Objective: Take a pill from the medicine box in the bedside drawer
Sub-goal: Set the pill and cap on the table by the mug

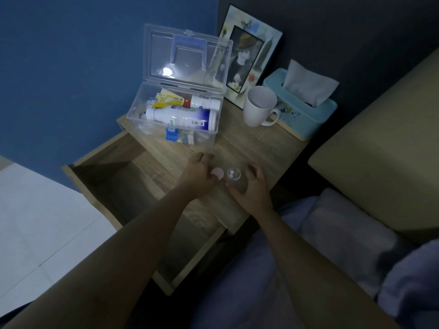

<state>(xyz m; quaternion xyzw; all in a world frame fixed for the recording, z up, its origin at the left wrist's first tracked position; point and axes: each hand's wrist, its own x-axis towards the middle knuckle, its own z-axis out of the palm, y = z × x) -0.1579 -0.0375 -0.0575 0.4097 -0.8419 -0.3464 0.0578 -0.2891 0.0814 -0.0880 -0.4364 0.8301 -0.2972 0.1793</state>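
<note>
A clear plastic medicine box stands open on the wooden bedside table, lid up, with white bottles and packets inside. In front of it a small clear pill container holds two white pills. My right hand wraps around that container from the right. My left hand holds a pink round lid just left of the container's mouth. The bedside drawer below is pulled out and looks bare inside.
A white mug, a turquoise tissue box and a framed photo stand at the back of the table. The blue wall is at the left, a beige headboard and bedding at the right.
</note>
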